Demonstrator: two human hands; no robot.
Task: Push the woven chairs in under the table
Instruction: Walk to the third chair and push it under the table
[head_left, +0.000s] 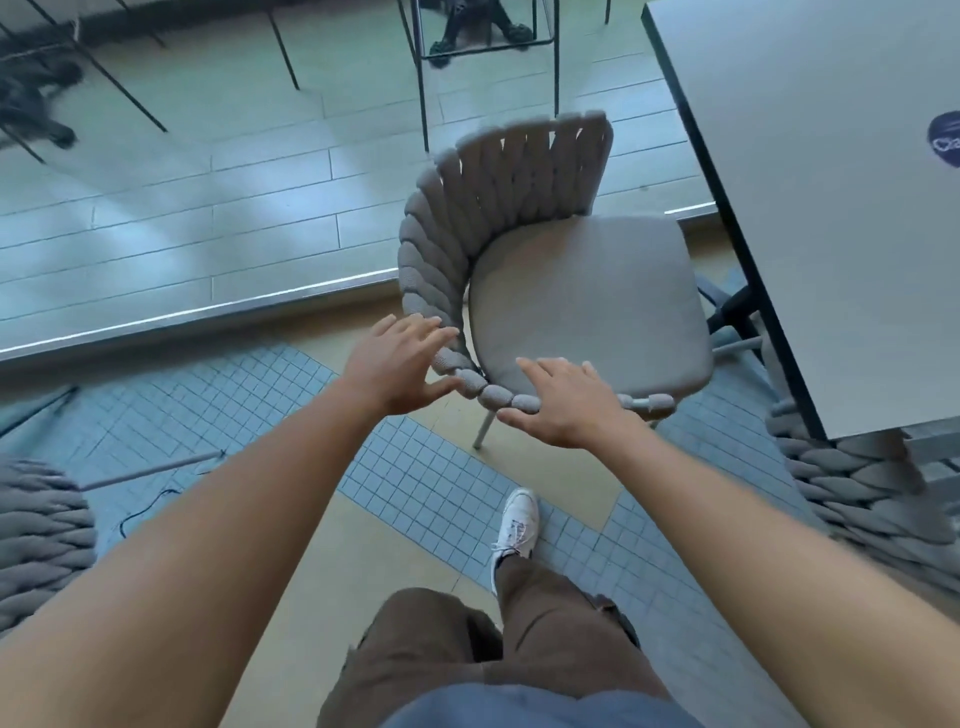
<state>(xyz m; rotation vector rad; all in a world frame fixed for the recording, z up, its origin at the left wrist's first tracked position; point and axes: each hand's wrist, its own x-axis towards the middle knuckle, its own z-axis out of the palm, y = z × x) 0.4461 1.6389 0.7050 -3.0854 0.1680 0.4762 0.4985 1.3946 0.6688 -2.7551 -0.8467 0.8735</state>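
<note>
At the far left edge a second woven chair (36, 535) shows only as a blurred coil of grey rope, well apart from the hands. Moving right, the left hand (400, 364) is spread wide, fingers fanned over the near end of the curved rope back of the woven chair (545, 270), thumb underneath; it looks to be touching or just short of the weave, and motion blur makes it hard to say which, but it is not closed on anything. Just right of it, the right hand (558, 402) is also spread flat and open, palm down on the chair's near rim where the rope wraps the frame beside the seat cushion (592, 306). Neither hand grips; both are placed as for a push. The chair stands clear of the table (810, 208), its cushion's open front facing right toward the table's dark edge, its back curving round the left and far sides. So the table lies to the right and slightly ahead of the hands, and the push should run that way, along the seat's front-to-back line. The right hand is nearer the table; the left sits behind the back and is better placed to drive. At the far right, a third woven chair (857, 488) is already partly tucked under the table's near corner.
</note>
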